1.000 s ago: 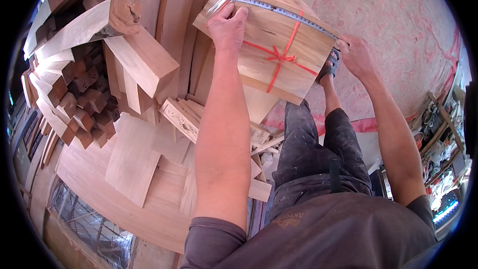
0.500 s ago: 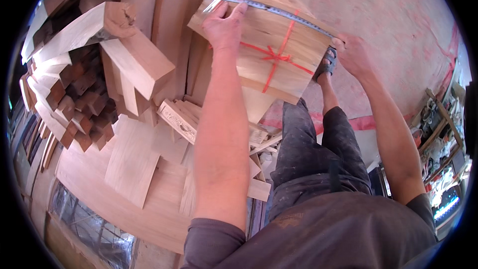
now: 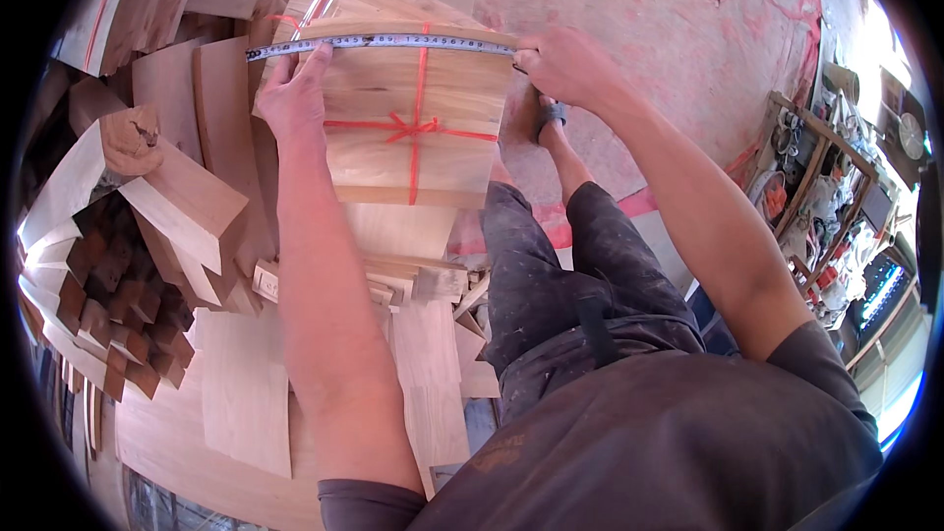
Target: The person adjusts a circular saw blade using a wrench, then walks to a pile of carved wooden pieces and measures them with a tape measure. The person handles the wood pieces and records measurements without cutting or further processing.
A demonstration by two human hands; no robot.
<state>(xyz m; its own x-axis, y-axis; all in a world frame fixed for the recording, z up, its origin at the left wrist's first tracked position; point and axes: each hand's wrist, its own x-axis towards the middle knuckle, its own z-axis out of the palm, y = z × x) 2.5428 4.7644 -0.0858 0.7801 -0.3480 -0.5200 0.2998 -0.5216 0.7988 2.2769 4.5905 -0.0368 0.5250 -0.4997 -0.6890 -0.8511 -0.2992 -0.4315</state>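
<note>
Closest to me, below both hands, I see the dark shirt (image 3: 639,442) and the stained dark trousers (image 3: 580,285), one knee pushed forward toward the work. From there my left forearm runs straight up to the left hand (image 3: 295,98), which lies flat on the bundle of thin wooden boards (image 3: 413,128), its fingers pressing one end of the steel tape measure (image 3: 383,41) down against the wood; I judge that pressure is there to keep the tape from sliding. At the opposite end, my right hand (image 3: 560,64) is closed around the tape where it passes the bundle's edge, pulling it taut so it lies straight along the top board. Between the two grips the tape spans the board's full width, just above the red string (image 3: 418,123) tied crosswise in a knot, which holds the sheets together as one pack. To the left of my left hand, thick timber blocks (image 3: 167,197) and loose planks are stacked in a heap. Beyond my right hand lies the pinkish floor (image 3: 649,0), and well off to that side a cluttered shelf (image 3: 826,187).
</note>
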